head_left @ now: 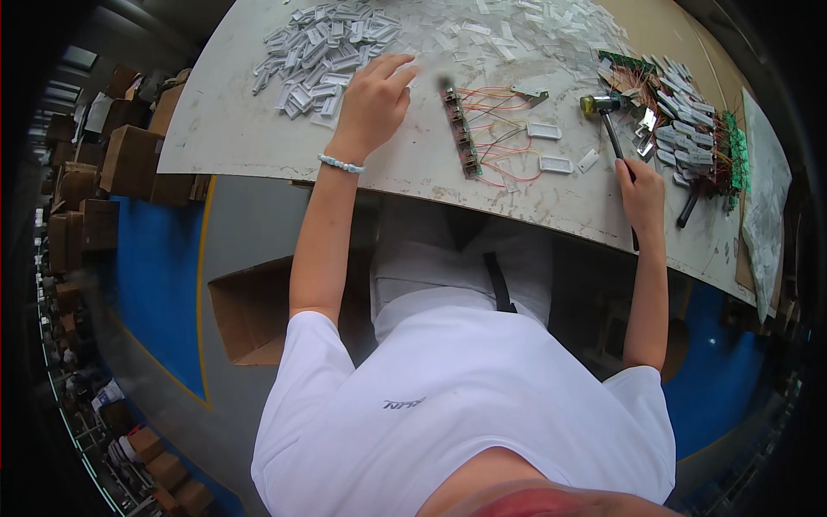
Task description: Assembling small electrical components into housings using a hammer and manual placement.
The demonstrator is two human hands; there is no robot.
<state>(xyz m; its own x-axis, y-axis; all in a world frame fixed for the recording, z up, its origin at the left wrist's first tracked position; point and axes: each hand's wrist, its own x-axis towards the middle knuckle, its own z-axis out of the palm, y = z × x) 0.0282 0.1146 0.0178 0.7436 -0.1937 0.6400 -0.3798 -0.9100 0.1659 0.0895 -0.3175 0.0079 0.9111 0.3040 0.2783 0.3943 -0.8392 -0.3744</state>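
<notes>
My right hand [643, 196] is wrapped round the black handle of a small mallet [613, 138], whose yellowish head [599, 104] lies over the table toward the right. My left hand [372, 108], with a beaded bracelet at the wrist, hovers by the near right edge of a heap of small white plastic casings [314, 53]. Its fingers are apart and nothing shows in them. Between my hands lies a green circuit board strip [461, 129] with red and yellow wires. These run to a metallic-looking piece [531, 96] and two white rectangular casings [544, 131], [556, 164].
Clear plastic pieces [508, 30] are scattered over the far side of the table [233, 129]. At right, wired boards with casings [689, 129] are piled beside a plastic sheet [765, 198]. Below the table's left edge stands an open cardboard box [250, 310]; more boxes [129, 159] are stacked farther left.
</notes>
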